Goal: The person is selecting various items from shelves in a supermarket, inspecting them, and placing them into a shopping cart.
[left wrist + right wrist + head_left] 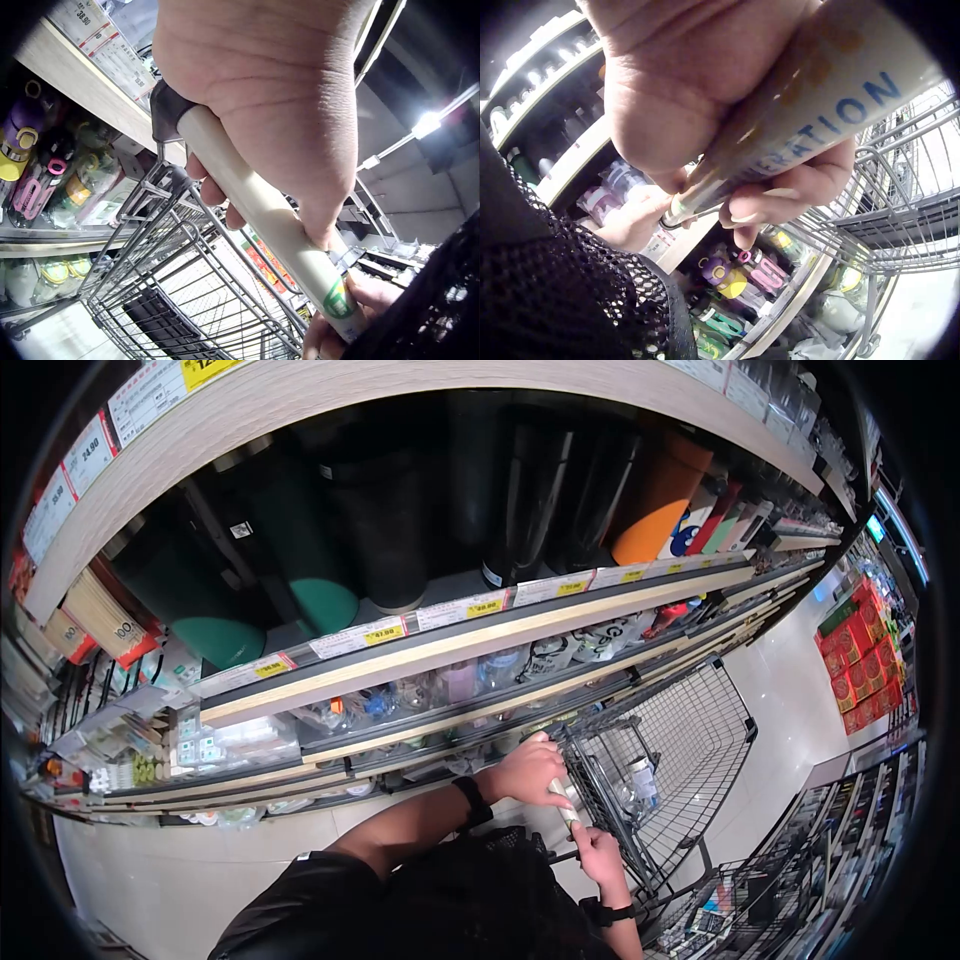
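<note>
Both hands are on the pale handle (255,199) of a wire shopping cart (690,730). The left hand (530,770) grips its far end, and in the left wrist view the fingers (212,193) show curled beneath the bar. Nearer the body, the right hand (598,852) holds the other end; its fingers (802,184) wrap under the bar in the right wrist view. Blue lettering and a green mark are printed on the handle. A clear package with a white label (642,778) lies inside the cart near the handle end.
Shelves with dark and green tumblers (325,600) and an orange one (660,500) run along the left, price tags on their edges. Bagged goods fill lower shelves. Red boxes (862,665) are stacked beyond the cart. Another shelf (850,840) lines the right side of the tiled aisle.
</note>
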`<state>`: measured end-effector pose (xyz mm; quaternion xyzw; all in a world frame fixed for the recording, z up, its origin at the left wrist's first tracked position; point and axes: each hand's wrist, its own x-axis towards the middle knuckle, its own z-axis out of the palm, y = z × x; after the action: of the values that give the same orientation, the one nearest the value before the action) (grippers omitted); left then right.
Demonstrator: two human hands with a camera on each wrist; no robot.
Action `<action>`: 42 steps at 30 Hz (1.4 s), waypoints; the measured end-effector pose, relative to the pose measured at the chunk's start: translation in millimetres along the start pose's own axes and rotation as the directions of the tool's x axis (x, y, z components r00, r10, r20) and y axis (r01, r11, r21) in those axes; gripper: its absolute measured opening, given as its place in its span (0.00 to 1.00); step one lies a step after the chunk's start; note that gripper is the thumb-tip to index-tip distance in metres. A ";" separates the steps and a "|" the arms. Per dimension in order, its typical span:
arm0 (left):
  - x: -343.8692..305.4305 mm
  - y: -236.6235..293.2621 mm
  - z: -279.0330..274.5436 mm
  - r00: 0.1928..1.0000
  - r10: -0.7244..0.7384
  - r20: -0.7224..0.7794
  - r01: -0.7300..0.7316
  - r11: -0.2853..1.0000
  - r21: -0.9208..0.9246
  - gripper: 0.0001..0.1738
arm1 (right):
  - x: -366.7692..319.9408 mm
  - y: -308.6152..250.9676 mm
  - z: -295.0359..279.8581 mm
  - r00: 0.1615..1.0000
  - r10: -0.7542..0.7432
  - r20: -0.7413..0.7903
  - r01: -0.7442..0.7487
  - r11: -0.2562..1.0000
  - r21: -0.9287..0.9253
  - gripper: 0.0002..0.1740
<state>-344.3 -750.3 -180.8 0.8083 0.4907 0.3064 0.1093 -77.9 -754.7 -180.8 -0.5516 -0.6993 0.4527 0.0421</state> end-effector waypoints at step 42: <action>-40.3 28.8 -11.8 0.846 -0.394 0.359 0.304 0.910 0.283 0.19 | -57.1 -56.3 52.0 0.979 0.201 0.047 -0.163 0.894 -0.417 0.24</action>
<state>-343.8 -800.7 -173.4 0.7576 0.6267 0.0508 0.1753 -126.1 -830.5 -147.9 -0.5904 -0.7253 0.3213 -0.1485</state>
